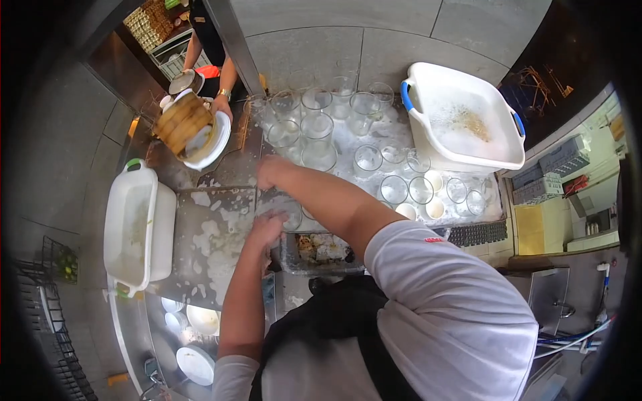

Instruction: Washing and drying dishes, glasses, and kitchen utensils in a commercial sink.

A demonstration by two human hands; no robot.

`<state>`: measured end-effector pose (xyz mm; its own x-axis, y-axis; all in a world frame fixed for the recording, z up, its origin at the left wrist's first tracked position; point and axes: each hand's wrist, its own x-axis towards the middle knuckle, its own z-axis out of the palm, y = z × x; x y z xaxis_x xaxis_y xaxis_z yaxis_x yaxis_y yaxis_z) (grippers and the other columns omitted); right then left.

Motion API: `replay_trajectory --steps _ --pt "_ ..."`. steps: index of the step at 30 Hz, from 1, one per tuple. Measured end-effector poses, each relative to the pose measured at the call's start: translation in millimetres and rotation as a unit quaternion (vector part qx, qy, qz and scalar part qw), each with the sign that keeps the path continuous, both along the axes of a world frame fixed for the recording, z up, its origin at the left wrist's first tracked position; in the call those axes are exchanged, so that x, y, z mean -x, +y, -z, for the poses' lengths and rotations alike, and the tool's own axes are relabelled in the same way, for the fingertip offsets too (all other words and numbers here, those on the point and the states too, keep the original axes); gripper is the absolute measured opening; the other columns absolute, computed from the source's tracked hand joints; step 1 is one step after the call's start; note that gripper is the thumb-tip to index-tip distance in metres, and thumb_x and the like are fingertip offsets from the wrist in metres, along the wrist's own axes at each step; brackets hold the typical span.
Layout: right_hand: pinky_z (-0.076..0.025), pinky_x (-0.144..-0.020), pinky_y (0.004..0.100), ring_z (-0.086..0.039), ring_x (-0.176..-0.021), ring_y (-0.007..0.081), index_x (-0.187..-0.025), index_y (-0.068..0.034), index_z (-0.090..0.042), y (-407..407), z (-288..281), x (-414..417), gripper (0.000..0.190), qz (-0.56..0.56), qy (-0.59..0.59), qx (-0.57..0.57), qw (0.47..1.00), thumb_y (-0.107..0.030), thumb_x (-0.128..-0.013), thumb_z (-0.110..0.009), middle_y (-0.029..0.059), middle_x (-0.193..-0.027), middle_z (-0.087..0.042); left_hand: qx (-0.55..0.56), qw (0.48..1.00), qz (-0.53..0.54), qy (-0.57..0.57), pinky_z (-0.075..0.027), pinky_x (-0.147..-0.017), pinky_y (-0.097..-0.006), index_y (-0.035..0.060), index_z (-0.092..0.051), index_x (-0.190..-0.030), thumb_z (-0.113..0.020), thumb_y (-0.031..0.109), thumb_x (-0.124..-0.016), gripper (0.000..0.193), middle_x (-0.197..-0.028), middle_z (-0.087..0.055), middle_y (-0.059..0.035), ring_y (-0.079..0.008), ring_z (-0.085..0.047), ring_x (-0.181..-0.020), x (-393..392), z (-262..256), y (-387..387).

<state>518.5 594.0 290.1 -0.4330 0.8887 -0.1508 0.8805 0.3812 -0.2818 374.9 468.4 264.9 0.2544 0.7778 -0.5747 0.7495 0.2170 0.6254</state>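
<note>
My left hand (268, 229) is at a drinking glass (291, 216) near the counter's front edge; its fingers touch the glass, but the grip is blurred. Farther forward, my right hand (273, 171) lies just left of a clear glass (319, 155), fingers curled downward; whether it holds anything is hidden. Many glasses stand on the wet, foamy counter to the right, among them a large one (365, 111) and a smaller one (367, 160). White cups (435, 208) stand among the smaller glasses. Below my forearm sits a clear tub (321, 250) with food scraps in it.
A white basin with blue handles (466, 120) holds sudsy water at the right. Another white basin (163, 230) stands left. Beyond the opening, a person's hand (221, 106) holds a white dish (220, 143) beside a bamboo steamer (183, 125). Plates (195, 365) lie in the sink area lower left.
</note>
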Motion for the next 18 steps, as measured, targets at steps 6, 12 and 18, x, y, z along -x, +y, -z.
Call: replay_trajectory --steps 6,12,18 --pt "-0.057 -0.091 0.0444 -0.071 -0.107 0.0356 -0.109 -0.004 -0.077 -59.1 -62.6 19.5 0.035 0.012 0.121 0.075 0.990 -0.021 -0.081 -0.063 0.0226 -0.113 -0.073 0.103 0.834 -0.407 -0.357 -0.056 -0.077 -0.0383 0.0086 -0.067 -0.118 -0.053 0.044 -0.098 0.043 -0.104 -0.073 -0.0104 -0.0217 -0.068 -0.090 16.0 -68.7 -0.8" --pt "-0.054 -0.096 0.0449 -0.069 -0.110 0.0357 -0.125 0.000 -0.065 -99.4 -39.0 29.8 0.042 0.004 0.522 -0.179 0.834 -0.022 -0.089 -0.064 0.0215 -0.122 -0.069 -0.023 0.662 -0.337 -0.669 -0.058 -0.084 -0.0429 0.0065 -0.066 -0.112 -0.063 0.039 -0.093 0.038 -0.102 -0.072 -0.0109 -0.0275 -0.070 -0.095 12.0 -22.3 68.4" --pt "-0.054 -0.094 0.0406 -0.068 -0.106 0.0311 -0.127 -0.004 -0.063 -106.2 -95.8 -40.4 0.047 0.075 0.689 0.149 0.705 -0.008 -0.081 -0.071 0.0146 -0.116 -0.070 -0.052 0.643 -0.339 -0.684 -0.058 -0.083 -0.0459 0.0047 -0.067 -0.106 -0.060 0.037 -0.093 0.036 -0.103 -0.073 -0.0127 -0.0280 -0.071 -0.094 29.1 -90.5 54.0"
